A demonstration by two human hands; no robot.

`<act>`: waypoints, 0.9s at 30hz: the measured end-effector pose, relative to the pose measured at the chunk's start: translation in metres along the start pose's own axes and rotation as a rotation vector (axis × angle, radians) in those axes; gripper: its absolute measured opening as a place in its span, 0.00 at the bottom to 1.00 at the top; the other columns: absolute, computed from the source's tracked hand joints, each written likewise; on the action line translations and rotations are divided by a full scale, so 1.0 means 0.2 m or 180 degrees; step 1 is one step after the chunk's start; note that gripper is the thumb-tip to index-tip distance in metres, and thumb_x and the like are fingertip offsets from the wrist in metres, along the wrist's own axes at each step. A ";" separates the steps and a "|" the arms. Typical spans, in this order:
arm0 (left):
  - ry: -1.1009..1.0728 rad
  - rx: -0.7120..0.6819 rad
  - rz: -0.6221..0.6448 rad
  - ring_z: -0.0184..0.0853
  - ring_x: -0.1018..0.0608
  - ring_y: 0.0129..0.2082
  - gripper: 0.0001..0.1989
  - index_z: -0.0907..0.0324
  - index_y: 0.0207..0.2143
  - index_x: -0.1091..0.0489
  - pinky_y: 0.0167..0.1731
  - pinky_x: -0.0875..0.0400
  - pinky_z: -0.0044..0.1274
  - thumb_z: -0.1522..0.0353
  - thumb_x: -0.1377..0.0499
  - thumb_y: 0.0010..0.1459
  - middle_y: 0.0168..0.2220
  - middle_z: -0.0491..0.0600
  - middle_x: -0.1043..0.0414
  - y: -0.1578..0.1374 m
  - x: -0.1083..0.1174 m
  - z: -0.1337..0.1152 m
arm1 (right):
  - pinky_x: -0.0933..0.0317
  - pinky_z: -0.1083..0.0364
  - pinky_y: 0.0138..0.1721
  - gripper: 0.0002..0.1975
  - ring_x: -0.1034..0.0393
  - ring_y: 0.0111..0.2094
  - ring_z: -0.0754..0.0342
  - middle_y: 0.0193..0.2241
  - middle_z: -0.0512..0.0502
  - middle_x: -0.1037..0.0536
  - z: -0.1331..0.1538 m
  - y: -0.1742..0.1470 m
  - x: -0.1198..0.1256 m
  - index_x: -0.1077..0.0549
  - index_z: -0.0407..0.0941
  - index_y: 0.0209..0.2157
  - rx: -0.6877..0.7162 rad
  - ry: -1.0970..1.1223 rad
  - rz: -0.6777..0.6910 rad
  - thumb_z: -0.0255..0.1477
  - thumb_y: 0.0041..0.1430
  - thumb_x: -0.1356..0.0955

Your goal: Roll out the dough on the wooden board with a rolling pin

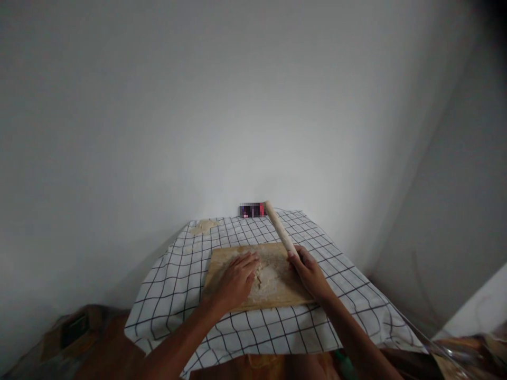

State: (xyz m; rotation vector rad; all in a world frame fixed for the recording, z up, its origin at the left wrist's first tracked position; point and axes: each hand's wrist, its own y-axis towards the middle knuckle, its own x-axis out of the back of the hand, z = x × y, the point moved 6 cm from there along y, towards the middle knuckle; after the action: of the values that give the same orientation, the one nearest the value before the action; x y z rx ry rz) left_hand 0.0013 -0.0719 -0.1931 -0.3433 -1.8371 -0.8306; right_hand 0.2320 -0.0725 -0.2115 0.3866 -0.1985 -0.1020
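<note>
My right hand grips a wooden rolling pin near its lower end; the pin tilts up and away, raised off the board. Flat on the floury wooden board lies my left hand, its fingers stretched toward the right. Just right of those fingertips is a pale piece of dough, with loose flour and small crumbs around it. Part of the board's left side is hidden under my left hand and forearm.
A white tablecloth with dark checks covers the table. Thin flat dough pieces lie at its far left corner. A small pixelated item stands by the wall. A cardboard box sits on the floor at left.
</note>
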 end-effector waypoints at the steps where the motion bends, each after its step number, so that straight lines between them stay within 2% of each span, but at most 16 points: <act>1: -0.0046 -0.0056 0.0060 0.41 0.26 0.70 0.25 0.54 0.66 0.26 0.73 0.36 0.43 0.74 0.48 0.72 0.68 0.51 0.25 0.00 -0.01 -0.01 | 0.35 0.53 0.35 0.28 0.30 0.32 0.50 0.29 0.51 0.27 0.00 0.00 0.00 0.28 0.48 0.41 0.0012 -0.0012 0.0005 0.60 0.70 0.35; 6: -0.0342 0.0015 0.0302 0.41 0.26 0.70 0.24 0.50 0.64 0.23 0.75 0.41 0.46 0.74 0.48 0.72 0.67 0.48 0.24 0.01 -0.04 0.04 | 0.34 0.52 0.36 0.27 0.31 0.32 0.51 0.29 0.51 0.27 0.01 -0.01 0.01 0.28 0.48 0.40 0.0049 -0.0063 -0.0055 0.59 0.71 0.36; 9: -0.0880 0.0184 0.0188 0.42 0.28 0.71 0.24 0.51 0.68 0.28 0.73 0.35 0.45 0.67 0.49 0.75 0.66 0.50 0.24 0.03 0.03 0.12 | 0.36 0.53 0.33 0.27 0.33 0.30 0.52 0.28 0.52 0.29 0.00 -0.01 0.01 0.28 0.48 0.40 0.0028 -0.0076 -0.0091 0.59 0.72 0.36; 11: -0.1326 0.0490 -0.0204 0.42 0.24 0.69 0.26 0.54 0.72 0.34 0.69 0.29 0.42 0.61 0.51 0.77 0.66 0.54 0.23 0.05 0.16 0.20 | 0.37 0.53 0.32 0.27 0.35 0.29 0.52 0.28 0.52 0.30 0.00 0.00 0.01 0.29 0.48 0.40 0.0031 -0.0146 -0.0087 0.59 0.72 0.38; 13: -0.1448 0.0803 -0.0846 0.43 0.23 0.67 0.27 0.57 0.70 0.32 0.69 0.30 0.42 0.55 0.51 0.78 0.65 0.56 0.22 0.05 0.35 0.26 | 0.38 0.54 0.32 0.28 0.35 0.30 0.52 0.28 0.53 0.30 0.02 0.02 0.02 0.29 0.48 0.39 0.0098 -0.0389 0.0077 0.58 0.73 0.39; 14: -0.1380 0.0837 -0.1132 0.44 0.24 0.68 0.27 0.58 0.67 0.28 0.71 0.32 0.42 0.53 0.50 0.77 0.64 0.56 0.21 0.04 0.45 0.26 | 0.39 0.54 0.32 0.28 0.35 0.30 0.52 0.28 0.53 0.30 0.04 0.04 0.01 0.29 0.48 0.38 0.0153 -0.0596 0.0249 0.58 0.73 0.40; 16: -0.1187 0.0722 -0.1461 0.44 0.24 0.68 0.27 0.57 0.63 0.25 0.72 0.33 0.41 0.51 0.50 0.77 0.64 0.55 0.22 0.03 0.60 0.22 | 0.42 0.54 0.32 0.27 0.34 0.30 0.53 0.27 0.52 0.29 0.09 0.08 -0.01 0.28 0.48 0.37 0.0283 -0.1166 0.0731 0.57 0.73 0.39; 18: -0.0929 0.0549 -0.1539 0.44 0.25 0.69 0.25 0.55 0.62 0.24 0.72 0.35 0.41 0.53 0.50 0.77 0.65 0.53 0.22 0.02 0.66 0.18 | 0.44 0.55 0.32 0.24 0.33 0.29 0.53 0.27 0.51 0.26 0.15 0.11 -0.05 0.26 0.47 0.38 0.0405 -0.1805 0.1200 0.54 0.72 0.36; 19: -0.0806 0.0473 -0.1485 0.44 0.26 0.69 0.24 0.54 0.62 0.24 0.73 0.35 0.42 0.54 0.51 0.78 0.65 0.52 0.22 0.01 0.65 0.16 | 0.45 0.55 0.33 0.23 0.31 0.31 0.52 0.29 0.50 0.24 0.17 0.12 -0.07 0.25 0.47 0.40 0.0470 -0.2082 0.1372 0.53 0.73 0.35; 21: -0.0583 0.0382 -0.1197 0.44 0.30 0.72 0.23 0.54 0.63 0.24 0.74 0.37 0.44 0.58 0.52 0.78 0.66 0.53 0.23 0.01 0.56 0.15 | 0.43 0.55 0.35 0.19 0.27 0.35 0.51 0.35 0.47 0.19 0.22 0.13 -0.13 0.23 0.47 0.44 0.0598 -0.2518 0.1637 0.49 0.73 0.33; 24: -0.0173 0.0585 -0.0425 0.47 0.35 0.76 0.23 0.57 0.65 0.26 0.74 0.38 0.48 0.63 0.52 0.78 0.68 0.55 0.26 0.00 0.29 0.20 | 0.38 0.55 0.41 0.15 0.24 0.43 0.49 0.45 0.43 0.17 0.24 0.13 -0.23 0.21 0.47 0.46 0.0770 -0.3007 0.1929 0.44 0.74 0.31; 27: 0.0365 0.0883 0.0191 0.51 0.36 0.76 0.23 0.58 0.68 0.29 0.74 0.44 0.55 0.66 0.52 0.78 0.71 0.56 0.29 0.01 0.08 0.28 | 0.35 0.52 0.52 0.17 0.24 0.52 0.46 0.52 0.41 0.19 0.23 0.14 -0.29 0.19 0.47 0.49 0.0986 -0.3220 0.1914 0.44 0.76 0.33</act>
State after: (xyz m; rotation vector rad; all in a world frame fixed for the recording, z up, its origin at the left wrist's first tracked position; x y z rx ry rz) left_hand -0.0441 -0.0342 -0.1907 -0.1695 -1.7966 -0.5339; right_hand 0.1683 -0.0553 -0.1692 0.5428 -1.3285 0.3449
